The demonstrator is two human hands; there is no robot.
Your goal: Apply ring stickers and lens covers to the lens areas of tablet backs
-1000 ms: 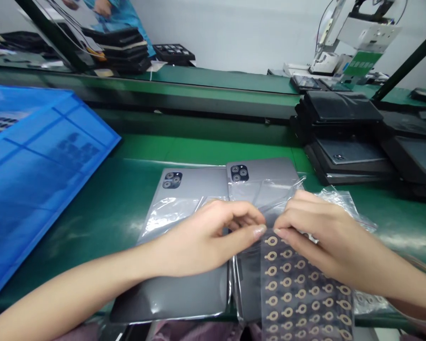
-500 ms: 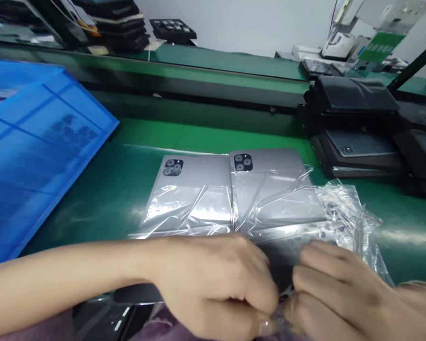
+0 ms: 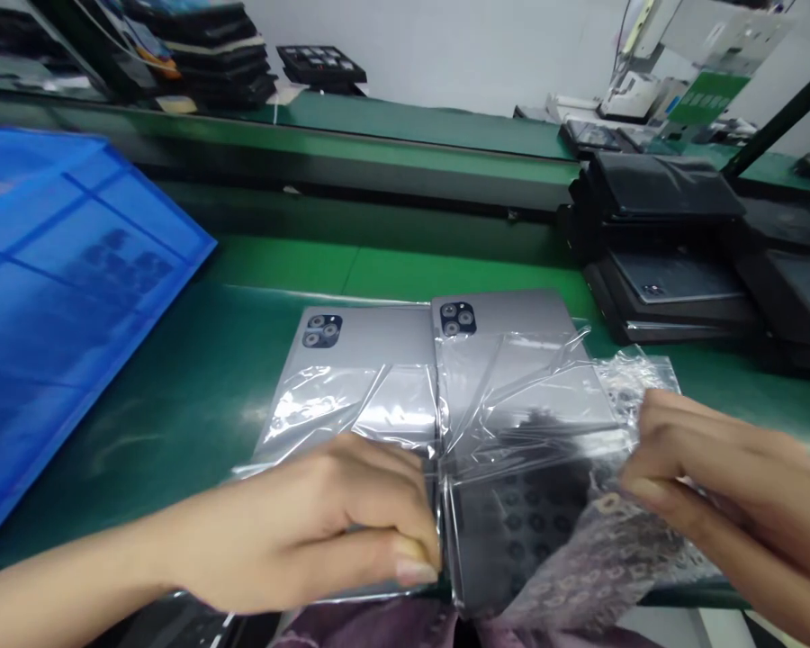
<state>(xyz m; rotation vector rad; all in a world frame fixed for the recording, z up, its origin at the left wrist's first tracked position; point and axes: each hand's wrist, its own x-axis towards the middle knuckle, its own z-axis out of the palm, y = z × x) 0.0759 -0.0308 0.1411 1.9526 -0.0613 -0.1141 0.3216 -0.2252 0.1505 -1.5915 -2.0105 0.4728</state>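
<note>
Two grey tablets lie side by side, backs up, each with a three-lens camera block: the left tablet (image 3: 378, 333) and the right tablet (image 3: 506, 310). Clear plastic film (image 3: 364, 396) covers their lower parts. Over the left tablet's lower end, my left hand (image 3: 324, 531) is closed in a pinch; whatever its fingertips hold is too small or hidden to make out. My right hand (image 3: 722, 486) pinches the upper edge of a clear sheet dotted with small rings (image 3: 600, 558). This sheet hangs at a slant beside the right tablet's dark lower end.
A blue plastic crate (image 3: 74, 297) stands on the left of the green bench (image 3: 189, 378). Stacked black trays with tablets (image 3: 668, 234) occupy the right. Crumpled clear bags (image 3: 634, 369) lie beside the right tablet. A shelf (image 3: 418, 121) runs along the back, bearing a dark stack (image 3: 209, 54).
My hands were close together at the front and have moved apart, left hand leftward, right hand up and rightward. The ringed sheet is now exposed, hanging from my right hand.
</note>
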